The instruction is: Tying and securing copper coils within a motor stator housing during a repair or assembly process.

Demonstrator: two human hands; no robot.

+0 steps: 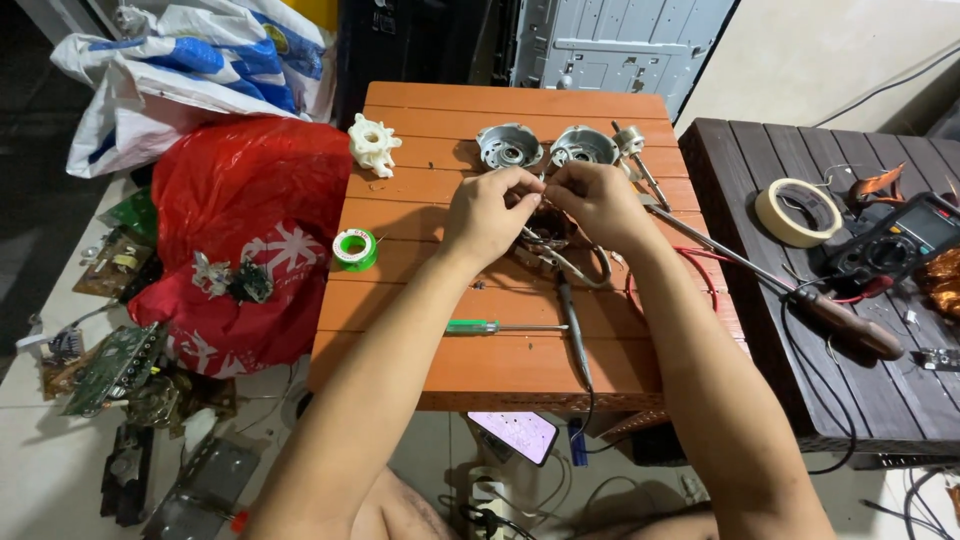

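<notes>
Both your left hand [492,212] and right hand [592,200] pinch a thin wire off the motor coil [548,228], likely fragile, so hold near its base.

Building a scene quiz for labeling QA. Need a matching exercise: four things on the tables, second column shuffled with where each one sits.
Things:
1. white plastic gear piece
2. green solder spool
3. green-handled screwdriver
4. roll of masking tape

Places:
A. on the dark table at the right
B. at the orange table's left edge, beside the red bag
C. at the orange table's far left corner
D. near the orange table's front edge, under the left forearm

Pairs: 1-C, 2-B, 3-D, 4-A
</notes>
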